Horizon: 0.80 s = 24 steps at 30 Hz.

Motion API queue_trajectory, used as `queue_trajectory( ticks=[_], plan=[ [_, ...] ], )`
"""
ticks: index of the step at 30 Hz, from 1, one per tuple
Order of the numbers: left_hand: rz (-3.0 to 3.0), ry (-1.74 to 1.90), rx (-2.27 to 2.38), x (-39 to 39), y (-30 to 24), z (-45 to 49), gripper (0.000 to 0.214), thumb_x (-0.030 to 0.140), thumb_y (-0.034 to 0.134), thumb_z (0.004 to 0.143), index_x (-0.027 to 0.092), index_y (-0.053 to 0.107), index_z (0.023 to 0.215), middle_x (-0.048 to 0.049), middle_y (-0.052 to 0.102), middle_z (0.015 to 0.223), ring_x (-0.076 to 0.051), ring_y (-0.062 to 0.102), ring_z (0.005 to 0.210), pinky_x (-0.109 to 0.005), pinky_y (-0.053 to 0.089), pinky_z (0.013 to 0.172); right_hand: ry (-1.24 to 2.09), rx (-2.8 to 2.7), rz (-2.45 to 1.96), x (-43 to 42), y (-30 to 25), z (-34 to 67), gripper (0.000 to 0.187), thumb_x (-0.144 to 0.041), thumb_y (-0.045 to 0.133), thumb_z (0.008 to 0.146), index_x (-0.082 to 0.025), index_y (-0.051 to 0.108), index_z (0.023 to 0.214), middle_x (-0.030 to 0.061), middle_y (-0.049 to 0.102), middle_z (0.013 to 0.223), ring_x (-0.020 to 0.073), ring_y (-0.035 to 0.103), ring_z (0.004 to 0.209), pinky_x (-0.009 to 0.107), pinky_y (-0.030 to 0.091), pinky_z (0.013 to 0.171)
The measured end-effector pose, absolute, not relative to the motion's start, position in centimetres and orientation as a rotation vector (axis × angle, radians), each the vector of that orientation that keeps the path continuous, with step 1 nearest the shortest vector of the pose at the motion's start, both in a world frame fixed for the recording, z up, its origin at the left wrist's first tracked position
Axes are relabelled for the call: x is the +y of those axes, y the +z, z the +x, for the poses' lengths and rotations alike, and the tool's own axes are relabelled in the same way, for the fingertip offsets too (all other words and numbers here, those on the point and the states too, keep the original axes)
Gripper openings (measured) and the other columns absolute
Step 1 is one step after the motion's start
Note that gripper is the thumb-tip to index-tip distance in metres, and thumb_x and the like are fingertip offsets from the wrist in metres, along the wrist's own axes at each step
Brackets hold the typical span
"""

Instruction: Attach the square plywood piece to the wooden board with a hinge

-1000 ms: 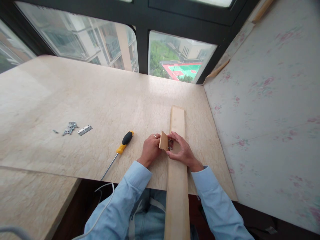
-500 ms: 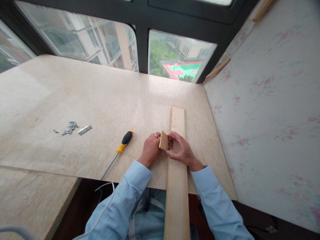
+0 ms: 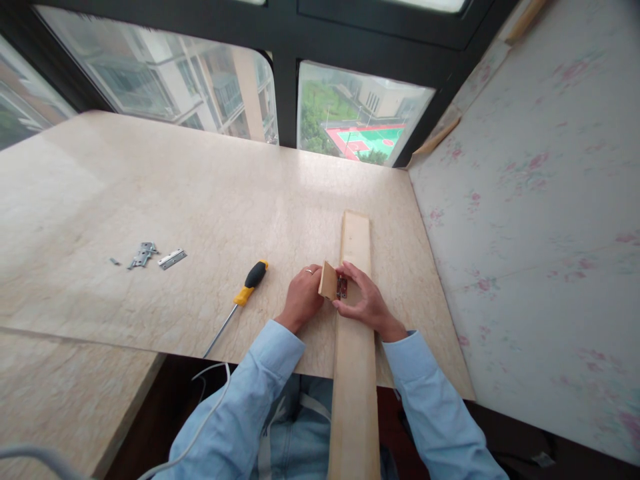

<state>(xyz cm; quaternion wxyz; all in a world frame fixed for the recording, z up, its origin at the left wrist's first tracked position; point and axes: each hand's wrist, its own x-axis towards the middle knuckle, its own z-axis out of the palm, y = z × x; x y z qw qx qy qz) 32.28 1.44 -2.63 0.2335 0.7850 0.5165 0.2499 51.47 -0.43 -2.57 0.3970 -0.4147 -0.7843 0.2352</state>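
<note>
My left hand [image 3: 303, 295] is closed round the back of a small wooden block [image 3: 328, 281], which it holds tilted up beside a long board. A small dark metal hinge [image 3: 342, 287] sits between that block and the board's top face. The thumb and index finger of my right hand [image 3: 367, 300] pinch across the hinge at its near and far ends. Under both hands runs the long pale wooden board [image 3: 356, 353], lying on the countertop and sticking out over its front edge. Whether screws hold the hinge is too small to tell.
Left of my hands lies a yellow and black screwdriver [image 3: 245, 291], its shaft tip at the counter edge. Farther left are a silver hinge [image 3: 173, 259] and several small metal pieces [image 3: 144, 254]. A white cable [image 3: 220, 393] hangs across my left sleeve. A papered wall [image 3: 525, 220] stands right.
The view has shifted very slightly. Both hands keep the same hold on the block and the hinge, with no clear movement.
</note>
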Motion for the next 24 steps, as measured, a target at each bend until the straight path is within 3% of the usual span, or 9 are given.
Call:
queue_trajectory(
  ticks=[24],
  plan=[
    [1.814,1.007,1.318,0.92,-2.75,32.12,0.021,0.008,0.055,0.079,0.015,0.065,0.096,-0.0063,0.067,0.097,-0.017,0.061,0.086,-0.029,0.047,0.076,0.551,-1.985,-1.055,-0.38,-2.69,51.41,0.081,-0.032,0.076,0.079,-0.021,0.038,0.15,0.0155,0.062,0.133,0.028,0.063,0.121,0.049,0.05,0.106]
  ],
)
